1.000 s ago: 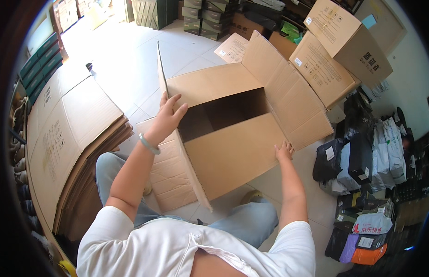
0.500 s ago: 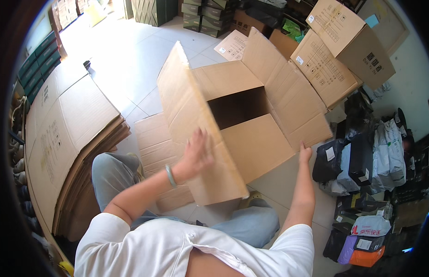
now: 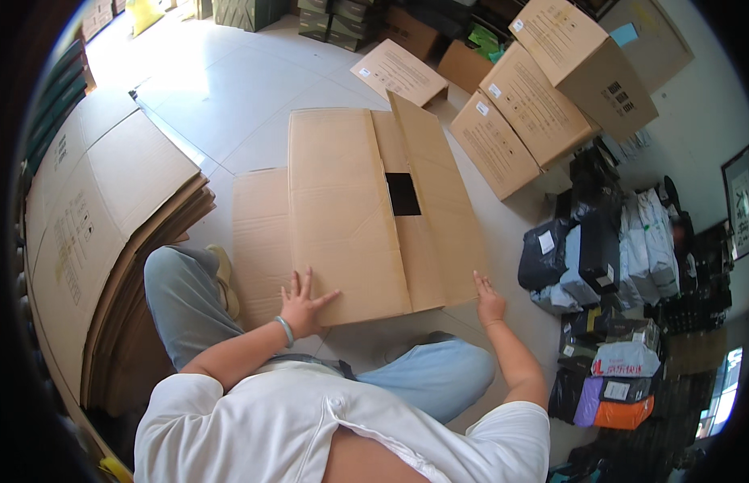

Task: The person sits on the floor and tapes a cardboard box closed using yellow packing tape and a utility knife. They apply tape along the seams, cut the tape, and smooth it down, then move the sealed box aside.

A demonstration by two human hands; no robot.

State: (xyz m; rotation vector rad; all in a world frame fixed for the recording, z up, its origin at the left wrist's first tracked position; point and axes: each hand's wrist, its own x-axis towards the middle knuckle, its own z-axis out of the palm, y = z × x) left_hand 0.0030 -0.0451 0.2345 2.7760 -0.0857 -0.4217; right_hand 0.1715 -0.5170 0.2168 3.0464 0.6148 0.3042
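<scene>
Right now my left hand (image 3: 303,307) is spread wide, palm down, thumb and fingers splayed on the near part of a large carton's left flap (image 3: 338,193). The carton (image 3: 374,241) sits on the tiled floor (image 3: 246,97) just ahead of my two hands, mostly between them and reaching away from me. My right hand (image 3: 490,301) is at the near corner of the right flap (image 3: 443,209), fingers stretched out and close together, touching the cardboard; I cannot tell whether my thumb pinches it. That flap slants up, while the left one lies folded over. Between them, ahead of both hands, a dark opening (image 3: 404,194) shows. Beyond my left hand, to its left, a creased cardboard panel (image 3: 258,233) lies out beside the carton. A pale bracelet (image 3: 285,331) rings my left wrist. Farther left of that hand stands a stack of flattened cardboard (image 3: 109,201). Well past my right hand are piled cartons (image 3: 544,101), and to its right, bagged parcels (image 3: 600,249).
</scene>
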